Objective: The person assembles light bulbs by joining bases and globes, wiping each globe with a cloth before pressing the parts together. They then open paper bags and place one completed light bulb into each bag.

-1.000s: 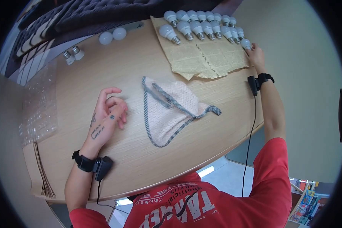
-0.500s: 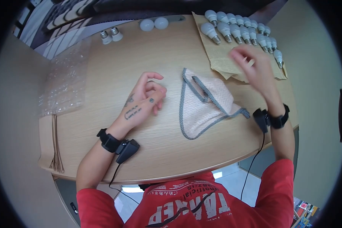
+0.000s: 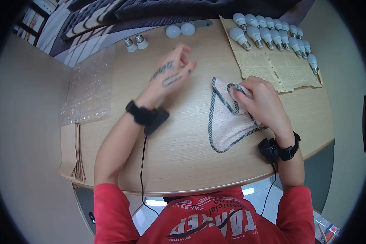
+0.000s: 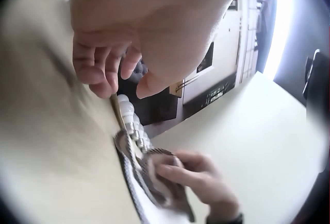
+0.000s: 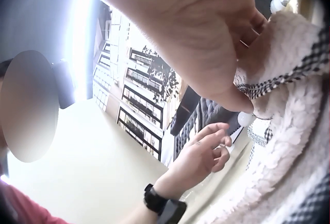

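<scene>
A pale, fluffy cloth [image 3: 225, 132] with a checked dark trim lies rumpled on the table, right of the middle. My right hand [image 3: 266, 101] pinches its upper edge between thumb and fingers. In the right wrist view the thumb presses on the folded cloth [image 5: 289, 44]. My left hand [image 3: 173, 73] is over the table, left of the cloth, with loosely curled fingers and nothing in them. Beyond it, at the back edge, lie two round white bulb covers [image 3: 173, 31]. Two bulb bases [image 3: 131, 45] with metal screw ends stand to their left.
Two rows of white light bulbs [image 3: 254, 35] lie on brown printed paper [image 3: 258, 67] at the back right. Clear bubble wrap [image 3: 87, 87] and folded brown paper [image 3: 71, 150] lie along the left side. A cable hangs from each wrist camera.
My right hand has left the end bulb on the paper, come back towards me and taken hold of the cloth. The left hand has moved towards the back edge. The head view has shifted.
</scene>
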A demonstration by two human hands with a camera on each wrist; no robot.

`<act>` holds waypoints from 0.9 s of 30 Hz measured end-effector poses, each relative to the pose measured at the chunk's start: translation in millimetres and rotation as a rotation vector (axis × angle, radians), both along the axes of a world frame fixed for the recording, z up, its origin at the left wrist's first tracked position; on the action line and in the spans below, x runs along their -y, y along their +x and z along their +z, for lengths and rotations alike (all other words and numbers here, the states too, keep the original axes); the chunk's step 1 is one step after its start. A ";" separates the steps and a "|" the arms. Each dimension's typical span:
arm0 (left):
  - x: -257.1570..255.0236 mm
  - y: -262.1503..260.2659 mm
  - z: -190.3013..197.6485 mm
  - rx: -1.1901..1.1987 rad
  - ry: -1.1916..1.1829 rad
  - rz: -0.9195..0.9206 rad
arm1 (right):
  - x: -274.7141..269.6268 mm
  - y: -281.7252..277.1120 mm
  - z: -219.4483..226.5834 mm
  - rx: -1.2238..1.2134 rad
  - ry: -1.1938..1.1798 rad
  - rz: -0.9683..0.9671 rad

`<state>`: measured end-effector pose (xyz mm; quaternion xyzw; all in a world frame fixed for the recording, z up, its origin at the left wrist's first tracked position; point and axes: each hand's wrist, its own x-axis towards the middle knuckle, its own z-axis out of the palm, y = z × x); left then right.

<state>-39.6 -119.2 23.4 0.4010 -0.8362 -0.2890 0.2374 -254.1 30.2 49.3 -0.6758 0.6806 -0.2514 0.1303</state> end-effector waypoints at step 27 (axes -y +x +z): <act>58.3 -48.5 8.7 0.160 -0.486 0.039 | 6.0 -40.8 -3.7 1.743 -0.106 -0.367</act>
